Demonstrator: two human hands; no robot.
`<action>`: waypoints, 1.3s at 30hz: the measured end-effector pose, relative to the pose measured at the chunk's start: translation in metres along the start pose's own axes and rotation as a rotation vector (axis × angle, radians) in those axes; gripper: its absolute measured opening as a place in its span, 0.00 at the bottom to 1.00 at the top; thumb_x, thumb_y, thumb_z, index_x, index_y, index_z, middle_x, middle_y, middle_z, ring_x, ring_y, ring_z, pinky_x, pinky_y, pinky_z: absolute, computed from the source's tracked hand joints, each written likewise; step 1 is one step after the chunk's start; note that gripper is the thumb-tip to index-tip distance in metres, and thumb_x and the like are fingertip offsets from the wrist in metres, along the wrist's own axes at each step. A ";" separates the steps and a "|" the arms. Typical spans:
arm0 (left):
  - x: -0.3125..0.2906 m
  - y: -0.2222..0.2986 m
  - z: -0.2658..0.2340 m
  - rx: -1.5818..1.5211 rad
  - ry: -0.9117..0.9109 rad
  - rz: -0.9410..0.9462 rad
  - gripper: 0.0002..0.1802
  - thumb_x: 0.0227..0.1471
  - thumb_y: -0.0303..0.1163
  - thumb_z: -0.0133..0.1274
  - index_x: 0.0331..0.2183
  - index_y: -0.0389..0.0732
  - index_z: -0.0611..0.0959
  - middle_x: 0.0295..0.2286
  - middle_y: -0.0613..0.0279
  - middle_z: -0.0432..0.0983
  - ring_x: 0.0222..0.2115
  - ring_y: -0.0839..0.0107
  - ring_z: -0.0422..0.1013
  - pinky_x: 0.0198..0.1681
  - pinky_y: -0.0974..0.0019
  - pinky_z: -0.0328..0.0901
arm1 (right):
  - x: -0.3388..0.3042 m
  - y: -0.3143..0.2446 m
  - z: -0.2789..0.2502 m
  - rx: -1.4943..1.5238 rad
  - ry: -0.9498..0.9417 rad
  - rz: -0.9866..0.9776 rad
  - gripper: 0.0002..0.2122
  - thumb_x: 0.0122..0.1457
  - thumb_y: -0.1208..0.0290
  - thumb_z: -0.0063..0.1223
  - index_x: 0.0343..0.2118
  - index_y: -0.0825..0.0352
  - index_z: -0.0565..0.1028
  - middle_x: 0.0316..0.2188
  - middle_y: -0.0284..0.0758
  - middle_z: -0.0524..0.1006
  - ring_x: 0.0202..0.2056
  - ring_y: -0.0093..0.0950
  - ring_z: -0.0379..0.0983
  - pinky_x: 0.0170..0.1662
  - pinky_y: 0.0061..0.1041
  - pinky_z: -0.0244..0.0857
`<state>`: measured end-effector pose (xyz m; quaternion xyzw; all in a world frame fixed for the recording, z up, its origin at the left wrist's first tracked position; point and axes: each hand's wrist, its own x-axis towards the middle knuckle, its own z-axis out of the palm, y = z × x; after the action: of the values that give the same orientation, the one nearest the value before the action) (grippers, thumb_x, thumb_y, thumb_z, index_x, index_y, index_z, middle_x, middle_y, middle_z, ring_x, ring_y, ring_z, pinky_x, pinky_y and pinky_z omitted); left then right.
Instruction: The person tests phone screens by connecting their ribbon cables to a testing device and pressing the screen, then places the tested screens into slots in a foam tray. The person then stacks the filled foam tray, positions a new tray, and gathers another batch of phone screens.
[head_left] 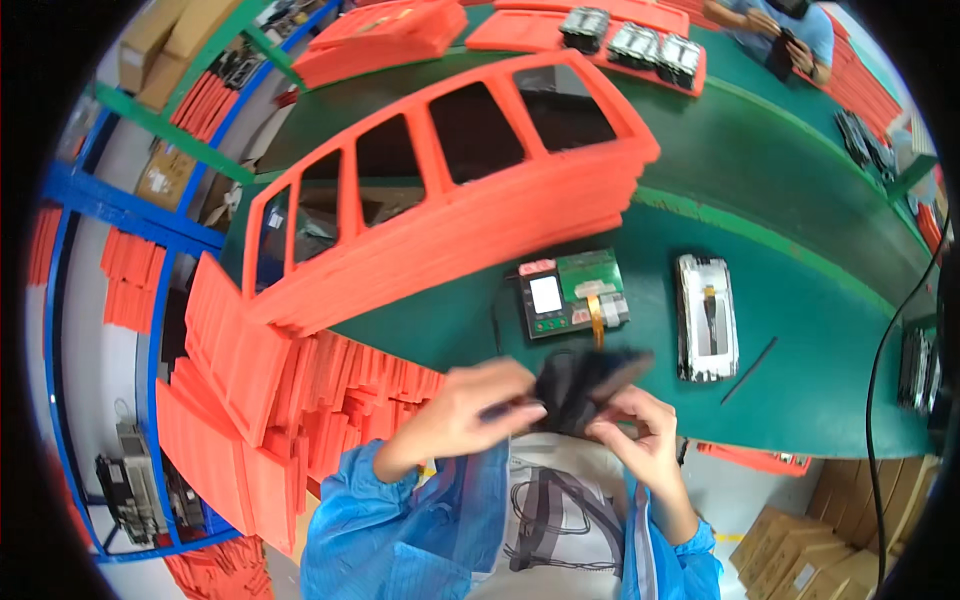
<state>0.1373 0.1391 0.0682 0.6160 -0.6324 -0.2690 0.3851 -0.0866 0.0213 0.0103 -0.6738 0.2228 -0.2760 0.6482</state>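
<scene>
Both my hands hold a dark, blurred piece (pixel 585 385) just above my chest at the near edge of the green table (pixel 800 350). My left hand (pixel 470 410) grips its left side with a thin dark tool-like bit between the fingers. My right hand (pixel 640 430) pinches its lower right edge. Just beyond the hands lies a small green circuit board with a black frame, white square and orange ribbon (pixel 570 293). To its right rests a silvery rectangular panel (pixel 706 318), with a thin black stick (pixel 750 370) beside it.
A tall stack of orange foam trays with rectangular cut-outs (pixel 450 190) fills the table's left. More orange trays (pixel 250 400) are piled at my left. Another person's hands (pixel 790 40) work at the far right. Cardboard boxes (pixel 800 550) stand below the table's edge.
</scene>
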 end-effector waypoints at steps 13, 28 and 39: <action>0.000 0.001 -0.233 0.989 0.920 -0.418 0.11 0.48 0.31 0.56 0.34 0.35 0.83 0.16 0.55 0.72 0.18 0.65 0.71 0.23 0.62 0.62 | -0.032 0.003 -0.039 -0.098 0.255 -0.020 0.06 0.51 0.85 0.55 0.33 0.75 0.76 0.33 0.41 0.76 0.30 0.25 0.75 0.34 0.21 0.71; -0.016 -0.101 -0.243 1.231 0.564 -0.489 0.16 0.56 0.40 0.50 0.37 0.37 0.84 0.30 0.41 0.78 0.34 0.44 0.75 0.37 0.48 0.68 | 0.031 0.029 -0.121 -0.899 0.575 0.125 0.18 0.58 0.63 0.58 0.46 0.71 0.74 0.39 0.43 0.76 0.35 0.35 0.73 0.39 0.32 0.67; 0.000 -0.034 -0.032 0.104 0.440 -0.279 0.03 0.51 0.25 0.58 0.32 0.38 0.83 0.30 0.63 0.77 0.30 0.74 0.72 0.34 0.69 0.65 | 0.021 0.022 -0.138 -0.071 0.518 0.120 0.11 0.65 0.76 0.45 0.50 0.68 0.68 0.33 0.31 0.78 0.31 0.14 0.69 0.32 0.14 0.61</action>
<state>0.1830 0.1401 0.0590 0.7597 -0.4555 -0.1463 0.4404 -0.1604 -0.0976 -0.0085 -0.5886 0.4304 -0.3924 0.5607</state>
